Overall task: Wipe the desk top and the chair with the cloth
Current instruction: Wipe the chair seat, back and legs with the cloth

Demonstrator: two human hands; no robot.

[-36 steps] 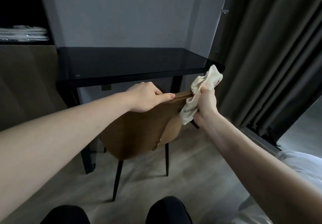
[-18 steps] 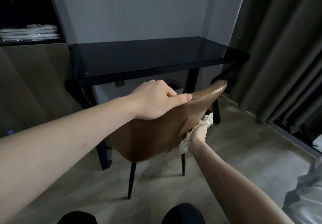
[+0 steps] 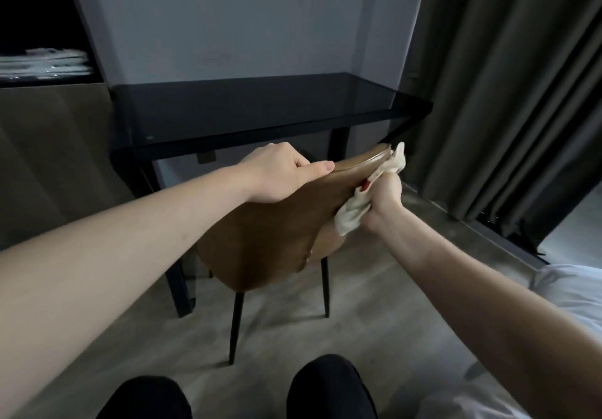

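A brown leather chair (image 3: pixel 260 242) on thin black legs stands with its back toward me, in front of a black glass desk (image 3: pixel 254 109). My left hand (image 3: pixel 286 174) grips the top edge of the chair's backrest, thumb lying along the rim. My right hand (image 3: pixel 382 197) holds a bunched cream cloth (image 3: pixel 353 215) and presses it against the right side of the backrest, near its upper corner. One end of the cloth sticks up past the chair's top edge.
Dark grey curtains (image 3: pixel 508 92) hang at the right, close to the desk's corner. A shelf at the left holds a stack of white items (image 3: pixel 45 63). My knees in black (image 3: pixel 234 392) show at the bottom, and white fabric (image 3: pixel 573 291) lies at the lower right.
My right hand dropped with the cloth down the right side of the backrest, then rose again to its upper corner. My left hand has kept its grip on the top edge.
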